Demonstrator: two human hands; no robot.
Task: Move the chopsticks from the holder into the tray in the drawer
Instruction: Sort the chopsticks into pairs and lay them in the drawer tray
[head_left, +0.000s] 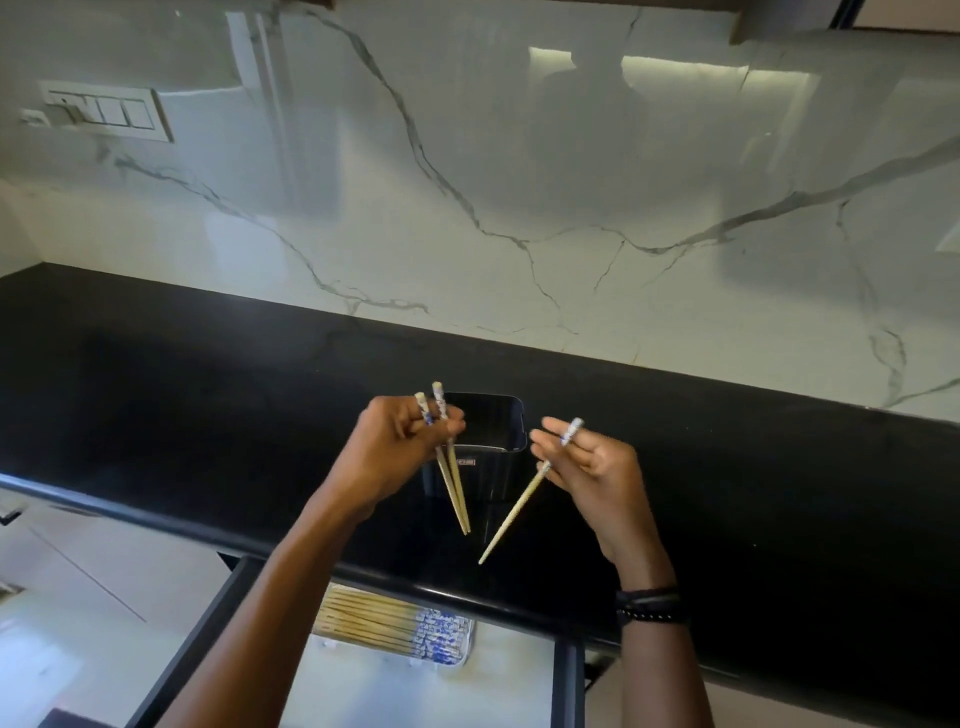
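A black rectangular holder (493, 423) stands on the black countertop (208, 395), and its inside looks dark with no chopsticks showing. My left hand (395, 449) grips two chopsticks (457, 493) with blue-and-white tops, tips pointing down, just left of the holder. My right hand (587, 467) pinches one chopstick (514, 514) between its fingers, to the right of the holder, its tip slanting down-left. Below the counter edge, in the open drawer (249, 597), a clear tray (470, 642) holds several chopsticks (374, 623) lying side by side.
A white marble backsplash (519, 182) rises behind the counter, with a switch panel (109, 111) at upper left. The drawer's dark frame (569, 680) juts out under my forearms. A dark band is on my right wrist (649, 605).
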